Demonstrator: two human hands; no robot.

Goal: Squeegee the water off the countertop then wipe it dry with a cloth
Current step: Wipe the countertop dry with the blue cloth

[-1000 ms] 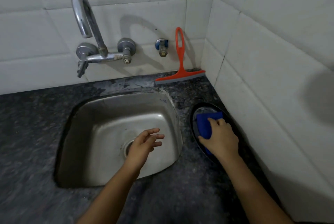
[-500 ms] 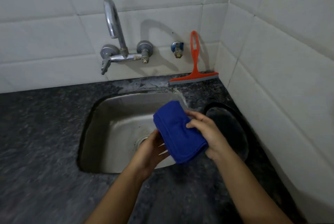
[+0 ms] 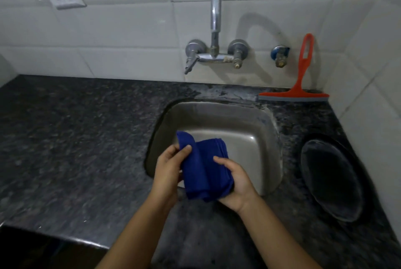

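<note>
Over the steel sink set in dark speckled stone countertop, left hand and right hand both pinch the folded blue cloth, seemingly readying it for wiping, while the orange squeegee leans parked against the wall tiles.

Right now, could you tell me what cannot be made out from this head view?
1. Whether the countertop is wet: its dark speckled stone and the dim light hide any water.
2. The sink drain: hidden behind the blue cloth and both hands, left hand and right hand.
3. What the dark plate holds: too dark to tell.
4. The countertop's near right part: cut off by the frame edge.
</note>
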